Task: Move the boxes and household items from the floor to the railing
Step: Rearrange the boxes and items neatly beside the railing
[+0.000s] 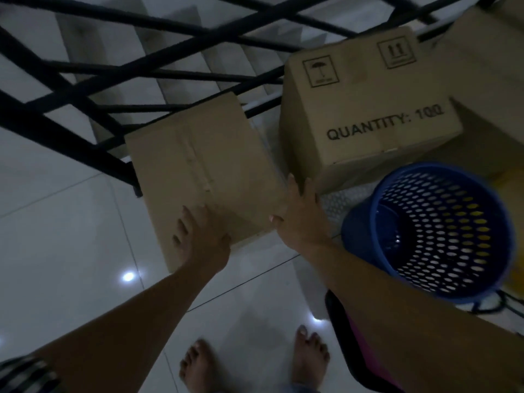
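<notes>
A plain taped cardboard box (204,165) sits against the black railing (85,117), its far end under the bars. My left hand (198,234) lies on the box's near left corner with straight fingers. My right hand (300,214) presses flat against the box's right side, thumb on the top edge. A larger box (368,109) printed "QUANTITY: 100" stands to the right, also by the railing. A blue perforated plastic basket (433,231) stands tilted near my right forearm.
A third cardboard box (487,66) is at the far right behind the printed one. Stairs (158,52) descend beyond the railing. Glossy white floor tiles (71,236) spread to the left. My bare feet (249,361) stand below, beside a dark and pink object (351,350).
</notes>
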Demonstrator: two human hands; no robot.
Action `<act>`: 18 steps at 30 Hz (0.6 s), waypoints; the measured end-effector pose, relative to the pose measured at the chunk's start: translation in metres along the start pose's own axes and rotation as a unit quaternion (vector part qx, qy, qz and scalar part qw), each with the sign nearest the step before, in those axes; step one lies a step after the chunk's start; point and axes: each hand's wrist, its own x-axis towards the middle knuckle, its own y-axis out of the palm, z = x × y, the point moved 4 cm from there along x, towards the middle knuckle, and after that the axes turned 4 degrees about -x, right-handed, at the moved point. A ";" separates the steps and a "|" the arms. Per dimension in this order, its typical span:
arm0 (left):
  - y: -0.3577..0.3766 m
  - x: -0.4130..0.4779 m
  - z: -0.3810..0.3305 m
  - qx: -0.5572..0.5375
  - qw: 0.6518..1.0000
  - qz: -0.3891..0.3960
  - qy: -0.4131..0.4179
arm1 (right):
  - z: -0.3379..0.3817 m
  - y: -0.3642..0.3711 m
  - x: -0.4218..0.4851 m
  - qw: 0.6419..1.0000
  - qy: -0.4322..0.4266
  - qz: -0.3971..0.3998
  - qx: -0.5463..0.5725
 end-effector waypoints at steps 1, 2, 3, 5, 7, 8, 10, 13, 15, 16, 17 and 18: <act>0.000 -0.005 -0.017 -0.003 1.000 -0.012 0.025 | -0.006 -0.007 -0.004 1.000 0.001 -0.011 0.004; -0.001 -0.011 -0.035 -0.002 0.998 -0.023 0.051 | -0.014 -0.013 -0.007 1.000 0.002 -0.022 0.008; -0.002 -0.017 -0.054 0.001 0.997 -0.031 0.076 | -0.021 -0.021 -0.011 0.999 0.004 -0.038 0.014; -0.002 -0.030 -0.092 0.002 0.992 -0.038 0.124 | -0.040 -0.038 -0.020 0.997 0.017 -0.075 0.026; 0.001 -0.040 -0.126 0.003 0.986 -0.037 0.162 | -0.059 -0.052 -0.028 0.995 0.031 -0.092 0.027; 0.003 -0.045 -0.142 0.003 0.983 -0.034 0.179 | -0.070 -0.057 -0.031 0.994 0.038 -0.094 0.030; 0.011 -0.051 -0.169 -0.005 0.979 -0.019 0.205 | -0.094 -0.066 -0.038 0.993 0.059 -0.089 0.043; 0.028 -0.064 -0.204 -0.073 0.970 0.048 0.225 | -0.132 -0.077 -0.050 0.990 0.098 -0.087 0.049; 0.043 -0.073 -0.224 -0.116 0.960 0.106 0.230 | -0.156 -0.082 -0.057 0.986 0.124 -0.096 0.051; 0.050 -0.076 -0.232 -0.129 0.956 0.130 0.229 | -0.167 -0.085 -0.060 0.984 0.136 -0.101 0.051; 0.058 -0.077 -0.238 -0.136 0.954 0.149 0.220 | -0.179 -0.087 -0.063 0.983 0.148 -0.102 0.050; 0.065 -0.078 -0.245 -0.141 0.954 0.164 0.207 | -0.191 -0.088 -0.065 0.981 0.160 -0.101 0.048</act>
